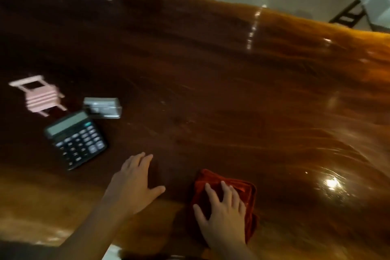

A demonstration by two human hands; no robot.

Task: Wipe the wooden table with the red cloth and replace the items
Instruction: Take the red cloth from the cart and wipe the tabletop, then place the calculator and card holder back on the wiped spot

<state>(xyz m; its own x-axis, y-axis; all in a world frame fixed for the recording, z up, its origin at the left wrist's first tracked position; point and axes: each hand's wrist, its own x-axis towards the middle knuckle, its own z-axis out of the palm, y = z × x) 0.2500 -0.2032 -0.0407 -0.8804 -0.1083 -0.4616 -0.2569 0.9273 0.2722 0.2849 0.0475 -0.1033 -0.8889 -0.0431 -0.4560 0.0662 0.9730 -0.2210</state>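
Wiping step: my right hand (221, 213), grip flat and open, presses the red cloth (242, 188) near the surface (211, 91) front edge; left hand (135, 183) flat, empty, bracing. Best: even pressure, overlapping strokes.

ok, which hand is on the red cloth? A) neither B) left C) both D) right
D: the right hand lies flat with spread fingers on the folded red cloth, while the left hand rests flat on the bare wooden table beside it.
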